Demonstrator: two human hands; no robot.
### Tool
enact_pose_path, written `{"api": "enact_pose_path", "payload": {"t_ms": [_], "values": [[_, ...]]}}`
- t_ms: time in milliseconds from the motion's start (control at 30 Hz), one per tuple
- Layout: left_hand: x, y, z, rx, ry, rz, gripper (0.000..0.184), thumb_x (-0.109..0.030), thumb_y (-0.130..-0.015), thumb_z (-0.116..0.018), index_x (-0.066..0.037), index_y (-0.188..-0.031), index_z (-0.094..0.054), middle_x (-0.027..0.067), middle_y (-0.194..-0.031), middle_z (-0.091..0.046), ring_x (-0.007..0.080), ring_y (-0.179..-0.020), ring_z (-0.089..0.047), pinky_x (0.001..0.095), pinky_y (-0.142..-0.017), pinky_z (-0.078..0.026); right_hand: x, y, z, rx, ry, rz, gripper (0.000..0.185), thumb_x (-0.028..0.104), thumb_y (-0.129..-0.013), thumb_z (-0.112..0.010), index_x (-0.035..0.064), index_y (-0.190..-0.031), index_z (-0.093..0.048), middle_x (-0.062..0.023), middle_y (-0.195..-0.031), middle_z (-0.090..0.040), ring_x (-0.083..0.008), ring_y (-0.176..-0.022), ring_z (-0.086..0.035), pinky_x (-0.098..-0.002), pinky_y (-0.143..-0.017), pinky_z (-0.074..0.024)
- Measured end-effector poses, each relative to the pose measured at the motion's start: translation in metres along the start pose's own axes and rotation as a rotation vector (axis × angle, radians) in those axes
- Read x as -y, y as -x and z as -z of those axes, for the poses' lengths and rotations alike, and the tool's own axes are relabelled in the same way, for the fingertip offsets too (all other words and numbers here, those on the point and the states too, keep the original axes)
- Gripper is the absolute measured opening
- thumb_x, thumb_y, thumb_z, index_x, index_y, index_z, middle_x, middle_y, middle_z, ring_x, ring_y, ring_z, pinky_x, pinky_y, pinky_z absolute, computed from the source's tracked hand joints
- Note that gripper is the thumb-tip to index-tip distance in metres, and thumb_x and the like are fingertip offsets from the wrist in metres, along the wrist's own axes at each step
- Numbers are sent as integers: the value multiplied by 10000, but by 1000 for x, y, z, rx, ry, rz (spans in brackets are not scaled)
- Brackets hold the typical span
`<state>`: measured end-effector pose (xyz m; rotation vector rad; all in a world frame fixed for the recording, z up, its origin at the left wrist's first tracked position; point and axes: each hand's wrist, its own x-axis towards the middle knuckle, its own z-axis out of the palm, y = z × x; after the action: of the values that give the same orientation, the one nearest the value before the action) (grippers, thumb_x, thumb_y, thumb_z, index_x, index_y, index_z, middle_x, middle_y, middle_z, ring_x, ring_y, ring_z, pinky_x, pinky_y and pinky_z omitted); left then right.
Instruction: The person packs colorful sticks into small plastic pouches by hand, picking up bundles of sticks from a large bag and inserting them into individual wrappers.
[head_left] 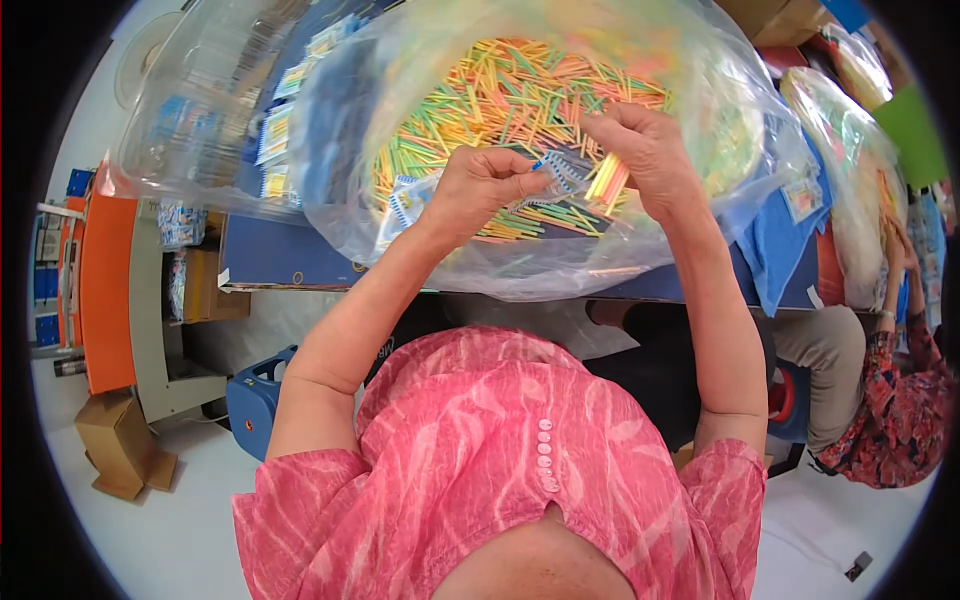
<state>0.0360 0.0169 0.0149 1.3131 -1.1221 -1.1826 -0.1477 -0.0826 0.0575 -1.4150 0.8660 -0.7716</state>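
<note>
Sticks (607, 185), probably light, stiff and easily snapped, best gripped mid-bundle, sit in the curled right hand (648, 150) at upper centre of the frame, while the left hand (478, 190) pinches a clear packet (562, 172)

Sticks (520, 98) in yellow, green, orange and pink — packet (564, 174) blue-edged
</note>
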Motion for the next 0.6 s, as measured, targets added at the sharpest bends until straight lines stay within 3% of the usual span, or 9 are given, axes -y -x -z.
{"api": "enact_pose_path", "payload": {"t_ms": [167,267,400,533,600], "values": [[-1,-2,-11,114,-52,-33,119,-115,-832,-723,-10,-885,-735,-49,-693,-624,21,-641,-512,203,-578,-425,-7,-5,6,2,43,-102,402,240,-824,-713,107,-562,-439,108,-574,-351,-29,-539,-290,-251,-464,-216],[-1,-1,-14,151,-55,-40,133,-125,-839,-718,-12,-905,-738,-50,-696,-627,22,-647,-517,204,-585,-431,-22,-10,9,-46,295,214,422,256,-834,-703,73,-558,-443,80,-551,-361,-35,-540,-300,-264,-450,-239],[3,-4,-14,198,-123,-35,146,-138,-852,-705,-15,-922,-737,-49,-703,-638,24,-658,-533,206,-590,-440,-20,-5,2,-255,510,365,439,255,-841,-690,19,-572,-436,38,-537,-360,-50,-548,-318,-278,-463,-278],[2,-6,-18,165,-174,-94,157,-144,-864,-691,-9,-931,-734,-42,-732,-646,30,-682,-534,211,-613,-447,-5,4,-3,-86,451,397,383,247,-855,-670,-23,-655,-487,2,-567,-401,-61,-572,-368,-280,-487,-314],[0,-7,-24,131,-11,-34,174,-148,-876,-677,-4,-961,-726,-31,-781,-654,34,-714,-537,214,-652,-449,1,6,0,-63,418,385,345,240,-858,-668,-25,-691,-523,-2,-588,-433,-59,-588,-390,-270,-503,-336]]}}
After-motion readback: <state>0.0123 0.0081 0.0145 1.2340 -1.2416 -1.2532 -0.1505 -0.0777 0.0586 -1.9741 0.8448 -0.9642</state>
